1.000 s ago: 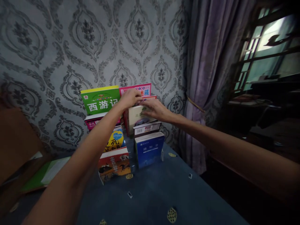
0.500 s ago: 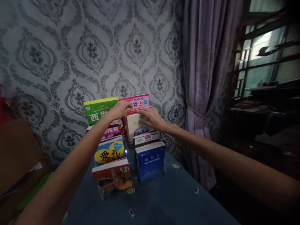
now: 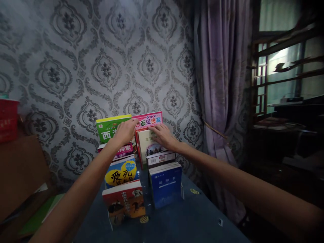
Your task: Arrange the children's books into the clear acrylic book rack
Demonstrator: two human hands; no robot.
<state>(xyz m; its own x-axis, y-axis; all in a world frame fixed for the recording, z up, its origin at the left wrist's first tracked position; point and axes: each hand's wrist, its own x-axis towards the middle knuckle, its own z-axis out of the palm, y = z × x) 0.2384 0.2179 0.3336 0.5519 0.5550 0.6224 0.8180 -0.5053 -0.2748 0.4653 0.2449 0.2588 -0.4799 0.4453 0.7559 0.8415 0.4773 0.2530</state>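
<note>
My left hand (image 3: 127,131) reaches over the top right corner of a green book (image 3: 106,131), its fingertips at the left edge of a pink-topped book (image 3: 154,120). Its fingers are bent but not closed around anything I can see. My right hand (image 3: 164,135) has its fingers apart at the upper part of a cream book (image 3: 143,143), touching or very near the cover. Red edges show behind the cream book. Both books stand upright in the back of the right-hand row. The green book heads the left-hand row.
In front of the green book stand a magenta book (image 3: 126,152), a blue and yellow book (image 3: 118,175) and a red-orange book (image 3: 124,202). A blue book (image 3: 165,185) fronts the right row on the dark cloth (image 3: 192,219). A cardboard box (image 3: 22,168) stands left; a purple curtain (image 3: 215,84) hangs right.
The camera view has shifted, so the books sit lower in the picture. My left hand has drawn slightly left, uncovering more of the pink cover. My right hand stays at the cream book.
</note>
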